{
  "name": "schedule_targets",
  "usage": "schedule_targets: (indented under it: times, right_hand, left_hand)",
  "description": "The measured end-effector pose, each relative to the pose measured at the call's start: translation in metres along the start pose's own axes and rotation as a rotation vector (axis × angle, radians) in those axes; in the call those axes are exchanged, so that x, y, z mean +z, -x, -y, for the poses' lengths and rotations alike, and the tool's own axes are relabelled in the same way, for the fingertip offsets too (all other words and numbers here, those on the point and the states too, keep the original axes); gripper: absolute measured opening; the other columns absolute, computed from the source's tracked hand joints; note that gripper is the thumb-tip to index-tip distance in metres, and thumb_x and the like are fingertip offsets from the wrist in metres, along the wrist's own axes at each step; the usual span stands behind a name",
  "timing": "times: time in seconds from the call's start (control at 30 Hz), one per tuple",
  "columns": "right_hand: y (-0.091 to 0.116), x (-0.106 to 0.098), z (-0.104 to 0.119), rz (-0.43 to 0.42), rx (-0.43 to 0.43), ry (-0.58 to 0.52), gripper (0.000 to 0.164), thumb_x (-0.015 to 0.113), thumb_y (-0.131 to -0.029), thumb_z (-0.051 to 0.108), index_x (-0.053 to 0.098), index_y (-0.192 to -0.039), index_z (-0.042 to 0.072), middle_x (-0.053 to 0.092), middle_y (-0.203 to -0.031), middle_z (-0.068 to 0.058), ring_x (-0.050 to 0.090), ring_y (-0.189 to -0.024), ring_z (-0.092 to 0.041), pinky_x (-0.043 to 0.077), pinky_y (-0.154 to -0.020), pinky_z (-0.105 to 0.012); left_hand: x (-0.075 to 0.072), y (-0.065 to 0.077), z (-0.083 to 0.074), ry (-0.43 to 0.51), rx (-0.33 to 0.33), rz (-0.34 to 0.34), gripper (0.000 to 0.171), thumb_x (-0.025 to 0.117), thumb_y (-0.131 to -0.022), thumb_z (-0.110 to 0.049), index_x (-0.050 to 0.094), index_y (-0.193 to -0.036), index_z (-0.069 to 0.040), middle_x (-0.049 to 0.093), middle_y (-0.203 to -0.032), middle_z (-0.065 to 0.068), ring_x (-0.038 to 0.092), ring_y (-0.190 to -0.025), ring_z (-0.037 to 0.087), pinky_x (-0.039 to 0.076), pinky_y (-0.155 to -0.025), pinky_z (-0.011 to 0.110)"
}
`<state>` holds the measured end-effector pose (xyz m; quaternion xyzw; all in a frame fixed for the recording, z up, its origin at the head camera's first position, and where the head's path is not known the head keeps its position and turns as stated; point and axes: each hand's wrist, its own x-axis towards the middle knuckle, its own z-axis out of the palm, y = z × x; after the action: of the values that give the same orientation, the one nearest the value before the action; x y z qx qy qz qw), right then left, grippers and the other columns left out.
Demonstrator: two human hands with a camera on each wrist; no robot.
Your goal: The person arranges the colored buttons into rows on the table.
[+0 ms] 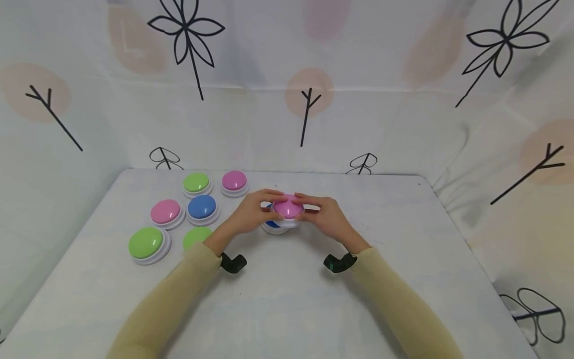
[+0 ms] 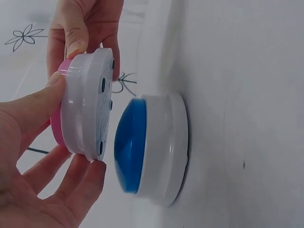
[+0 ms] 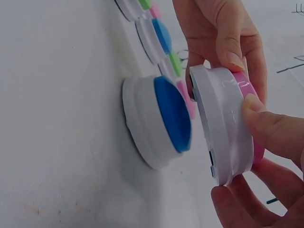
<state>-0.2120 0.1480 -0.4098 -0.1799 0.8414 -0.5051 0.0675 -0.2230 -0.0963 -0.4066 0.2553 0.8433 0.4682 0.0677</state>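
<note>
Both hands hold one pink push button (image 1: pixel 288 207) with a white base, raised above the table. My left hand (image 1: pixel 252 211) grips its left side, thumb at the pink dome and fingers under the rim. From the other side my right hand (image 1: pixel 324 215) grips it the same way. Small dark feet show on its underside in the left wrist view. Just below the held button, a blue push button (image 2: pixel 154 149) with a white base stands on the table; a gap separates the two in both wrist views. The head view shows the blue one partly covered.
To the left on the white table (image 1: pixel 287 309) stand more buttons: a large green one (image 1: pixel 146 243), a pink one (image 1: pixel 166 212), a blue one (image 1: pixel 202 207), and at the back a green one (image 1: pixel 196 183) and a pink one (image 1: pixel 234 181). My left arm partly covers another green button (image 1: pixel 195 236).
</note>
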Motion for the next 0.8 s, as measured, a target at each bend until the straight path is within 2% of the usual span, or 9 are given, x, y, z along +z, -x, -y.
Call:
schedule_targets:
  times: [0.3,0.47,0.63,0.8]
  right_hand:
    - [0.014,-0.017,-0.011,0.004,0.040,-0.038,0.044,0.077,-0.089,0.013,0.067,-0.131,0.012,0.051,-0.148,-0.003,0.050,-0.133,-0.027,0.047,-0.101,-0.040]
    - [0.021,-0.026,-0.016,-0.007,0.046,-0.033,0.043,0.078,-0.088,0.013,0.068,-0.129,0.012,0.052,-0.147,-0.004,0.052,-0.131,-0.028,0.048,-0.100,-0.039]
    - [0.027,-0.031,-0.021,-0.023,0.039,-0.009,0.042,0.079,-0.086,0.015,0.070,-0.127,0.014,0.054,-0.145,-0.003,0.054,-0.129,-0.027,0.049,-0.098,-0.037]
    - [0.031,-0.036,-0.027,-0.034,0.051,-0.010,0.041,0.079,-0.086,0.013,0.070,-0.127,0.014,0.055,-0.144,-0.001,0.054,-0.129,-0.023,0.048,-0.099,-0.035]
  left_hand:
    - [0.019,-0.014,-0.008,-0.019,0.017,0.041,0.047,0.079,-0.087,-0.015,0.066,-0.132,-0.012,0.056,-0.139,0.007,0.053,-0.126,0.025,0.052,-0.094,0.030]
    - [0.028,-0.020,-0.012,-0.034,0.043,0.066,0.048,0.079,-0.087,-0.016,0.066,-0.133,-0.012,0.055,-0.141,0.009,0.052,-0.127,0.025,0.052,-0.096,0.030]
    - [0.036,-0.025,-0.013,-0.053,0.043,0.075,0.047,0.078,-0.088,-0.017,0.066,-0.133,-0.014,0.055,-0.141,0.008,0.052,-0.126,0.024,0.051,-0.094,0.028]
    - [0.045,-0.029,-0.013,-0.031,0.028,0.089,0.047,0.077,-0.089,-0.015,0.064,-0.135,-0.014,0.054,-0.142,0.006,0.053,-0.125,0.022,0.051,-0.095,0.026]
